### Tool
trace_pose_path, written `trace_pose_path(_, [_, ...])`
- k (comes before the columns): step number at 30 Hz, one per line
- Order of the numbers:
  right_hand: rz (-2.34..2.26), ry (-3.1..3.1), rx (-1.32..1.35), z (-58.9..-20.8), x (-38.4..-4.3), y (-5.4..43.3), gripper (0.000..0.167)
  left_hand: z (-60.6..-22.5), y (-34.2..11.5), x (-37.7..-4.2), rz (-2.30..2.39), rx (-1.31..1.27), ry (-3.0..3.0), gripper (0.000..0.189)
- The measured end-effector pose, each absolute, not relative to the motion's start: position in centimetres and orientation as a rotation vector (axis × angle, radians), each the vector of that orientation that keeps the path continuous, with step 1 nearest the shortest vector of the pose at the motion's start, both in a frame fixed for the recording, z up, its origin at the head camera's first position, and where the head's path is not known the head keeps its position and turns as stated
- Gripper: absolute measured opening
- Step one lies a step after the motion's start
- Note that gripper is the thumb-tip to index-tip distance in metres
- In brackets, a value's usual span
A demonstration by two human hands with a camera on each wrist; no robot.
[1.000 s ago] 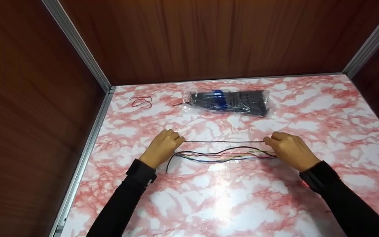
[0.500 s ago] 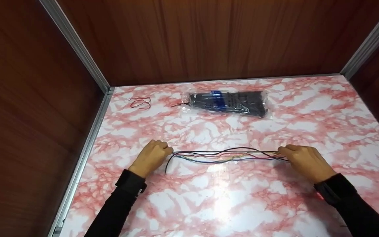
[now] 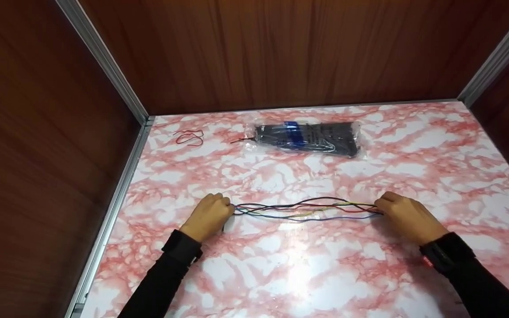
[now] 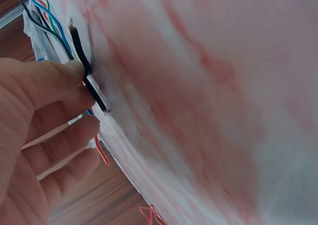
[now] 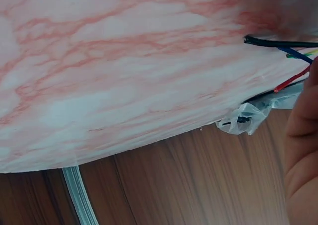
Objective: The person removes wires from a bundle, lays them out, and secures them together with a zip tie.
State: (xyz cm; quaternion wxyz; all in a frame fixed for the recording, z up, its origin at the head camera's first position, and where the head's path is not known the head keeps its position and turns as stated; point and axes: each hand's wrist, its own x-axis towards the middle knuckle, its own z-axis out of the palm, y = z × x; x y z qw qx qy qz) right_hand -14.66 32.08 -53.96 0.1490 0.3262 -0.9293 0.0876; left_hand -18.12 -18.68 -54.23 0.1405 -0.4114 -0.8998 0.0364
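Note:
Several thin wires (image 3: 307,217) in black, red, yellow and blue stretch side by side, slightly wavy, between my two hands. My left hand (image 3: 208,217) pinches the bundle's left end. In the left wrist view its thumb and forefinger grip black wire (image 4: 81,48), with short cut ends poking out past the fingertips. At the bundle's right end my right hand (image 3: 410,217) pinches the wires, palm down. The right wrist view shows black (image 5: 278,42), blue and red wire ends (image 5: 290,80) sticking out beside that hand, whose fingertips are mostly cut off by the frame edge.
A clear plastic bag (image 3: 318,138) of black wires with a blue band lies at the back of the red-and-white marbled table (image 3: 298,265). Left of it is a loose red wire (image 3: 190,138). Brown wood-grain panels (image 3: 272,53) wall in the back and sides.
Both hands have come nearer to my body and spread apart, bringing a taut black wire down over the bundle. Now that wire lies slack among the others.

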Motion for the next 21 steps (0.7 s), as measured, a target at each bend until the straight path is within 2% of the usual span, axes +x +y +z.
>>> trace_pose_path(9, [0.286,-2.851,0.894,-53.1,-15.1,31.1,0.009,-54.1,-18.1,-18.0,0.091,-1.166,-2.617,0.012])
trace_pose_path(16, [0.318,-2.801,0.858,-52.8,-14.9,29.7,0.008,-53.9,-17.7,-17.9,0.078,-1.149,-2.602,0.011])
trace_pose_path(21, [0.397,-2.871,0.845,-53.0,-14.6,27.6,0.018,-54.0,-17.7,-18.0,0.010,-1.144,-2.556,0.012])
